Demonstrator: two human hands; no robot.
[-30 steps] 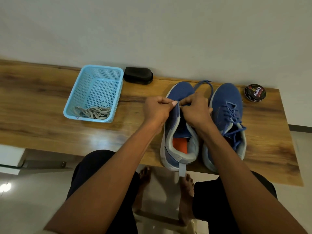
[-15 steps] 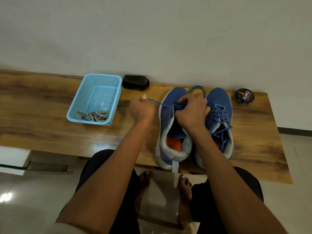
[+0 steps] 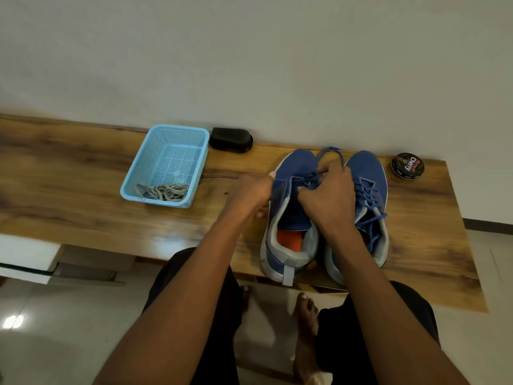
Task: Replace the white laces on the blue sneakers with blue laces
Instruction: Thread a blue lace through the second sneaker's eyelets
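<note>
With both your left hand and right hand pinching the blue lace at center frame, uneven pulling could leave mismatched ends.

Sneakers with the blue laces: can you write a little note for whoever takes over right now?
Left hand: beside the left sneaker, pinching one end of the blue lace.
Right hand: on the same sneaker's tongue area, gripping the lace's other part.
Right sneaker: already laced in blue.
Old white laces: in the blue basket.
Done: white laces out, one sneaker relaced.
Left: finish threading the left sneaker through its upper eyelets.
</note>
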